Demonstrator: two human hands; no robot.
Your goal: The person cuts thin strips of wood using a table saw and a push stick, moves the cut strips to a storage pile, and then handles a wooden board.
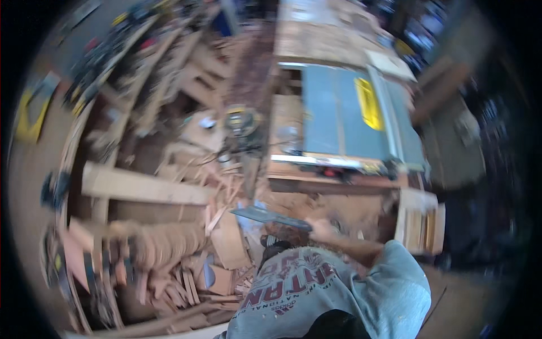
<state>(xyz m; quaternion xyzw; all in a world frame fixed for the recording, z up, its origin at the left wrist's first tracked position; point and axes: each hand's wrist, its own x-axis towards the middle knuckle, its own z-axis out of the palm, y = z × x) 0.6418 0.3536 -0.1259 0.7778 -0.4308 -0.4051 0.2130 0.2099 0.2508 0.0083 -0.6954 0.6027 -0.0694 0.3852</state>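
Observation:
My right hand (324,230) is closed round the grip of a dark, flat, long tool (270,217), in front of my body. Its broader end points left, over the wood scraps; blur hides whether it is a saw or some other blade. My left hand does not show. Beneath the tool's tip lies a pale bluish scrap (251,223). Just beyond my right hand stands a table saw (322,113) with a grey-blue top, a metal rail across its front and a yellow, elongated piece lying on it.
A long pale board (149,185) lies at the left, above a row of curved wooden pieces (169,244). Offcuts (228,243) and shavings cover the floor near my feet. A round yellow-and-black power tool (241,121) sits left of the saw. Stacked wood (420,220) stands at the right.

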